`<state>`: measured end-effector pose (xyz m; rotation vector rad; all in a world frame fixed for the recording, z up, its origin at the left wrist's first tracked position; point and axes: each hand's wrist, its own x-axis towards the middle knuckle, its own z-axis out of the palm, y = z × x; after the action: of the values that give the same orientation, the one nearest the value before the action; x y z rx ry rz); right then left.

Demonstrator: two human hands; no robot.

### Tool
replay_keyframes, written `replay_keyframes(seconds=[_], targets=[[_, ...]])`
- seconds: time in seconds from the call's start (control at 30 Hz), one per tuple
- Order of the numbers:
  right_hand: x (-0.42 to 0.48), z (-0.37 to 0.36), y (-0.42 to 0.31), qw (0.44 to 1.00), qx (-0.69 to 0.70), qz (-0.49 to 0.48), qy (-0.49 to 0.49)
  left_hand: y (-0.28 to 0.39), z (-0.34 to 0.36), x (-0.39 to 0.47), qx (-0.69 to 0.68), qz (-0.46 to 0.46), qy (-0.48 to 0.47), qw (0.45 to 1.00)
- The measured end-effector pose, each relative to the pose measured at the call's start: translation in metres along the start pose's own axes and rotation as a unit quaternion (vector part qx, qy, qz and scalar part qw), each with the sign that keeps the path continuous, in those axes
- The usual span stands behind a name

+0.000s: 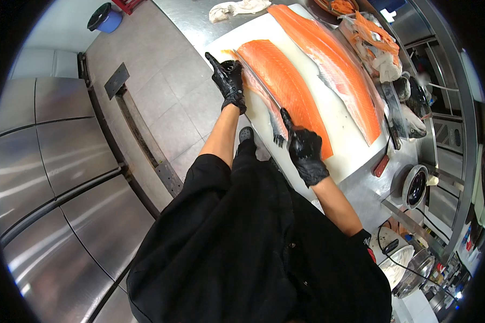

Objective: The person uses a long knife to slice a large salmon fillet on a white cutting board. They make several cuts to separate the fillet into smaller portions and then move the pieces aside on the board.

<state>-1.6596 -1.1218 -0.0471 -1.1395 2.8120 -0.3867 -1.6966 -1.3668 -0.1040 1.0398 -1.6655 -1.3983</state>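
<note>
My right hand (pixel 305 149), in a black glove, holds a long narrow knife (pixel 262 83) with the index finger stretched along it. The blade lies along the near edge of an orange salmon fillet (pixel 285 84), between it and a pale belly strip (pixel 262 96) with silvery skin and a dark fin. My left hand (pixel 229 82), also black-gloved, is at the strip's far end, index finger pointing outward and the others bent. Whether it grips the strip is hidden. A second, larger salmon fillet (pixel 331 60) lies beyond on the same white cutting board (pixel 337 115).
A crumpled cloth (pixel 236 9) lies behind the board. On the right are a bag of orange trimmings (pixel 374 42), a fish head (pixel 412 123), a red-handled tool (pixel 381 165) and a round dark-centred dish (pixel 415 186). Steel shelf posts (pixel 467 133) rise there.
</note>
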Motion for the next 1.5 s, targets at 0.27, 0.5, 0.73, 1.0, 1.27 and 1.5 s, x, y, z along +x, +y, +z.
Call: replay_keyframes(seconds=[0.27, 0.5, 0.73, 1.0, 1.27, 1.5], targets=[[-0.131, -0.028, 0.01, 0.994, 0.077, 0.056, -0.06, -0.002, 0.0, 0.001, -0.012, 0.024, 0.0, 1.0], [-0.255, -0.058, 0.035, 0.941, 0.272, 0.198, -0.041, -0.013, -0.002, -0.039, 0.135, 0.328, -0.067, 0.933], [-0.143, -0.044, 0.049, 0.965, 0.206, 0.164, -0.02, -0.013, -0.033, -0.082, 0.326, 0.264, -0.144, 0.896], [-0.01, 0.003, 0.04, 0.849, 0.513, 0.112, 0.065, -0.016, -0.019, -0.065, 0.376, 0.273, -0.118, 0.877], [0.036, -0.004, 0.027, 0.971, 0.216, 0.104, 0.011, -0.008, -0.042, -0.097, 0.313, 0.253, -0.174, 0.899], [0.036, -0.003, 0.036, 0.968, 0.229, 0.09, 0.039, -0.009, -0.033, -0.118, 0.286, 0.199, -0.1, 0.932]])
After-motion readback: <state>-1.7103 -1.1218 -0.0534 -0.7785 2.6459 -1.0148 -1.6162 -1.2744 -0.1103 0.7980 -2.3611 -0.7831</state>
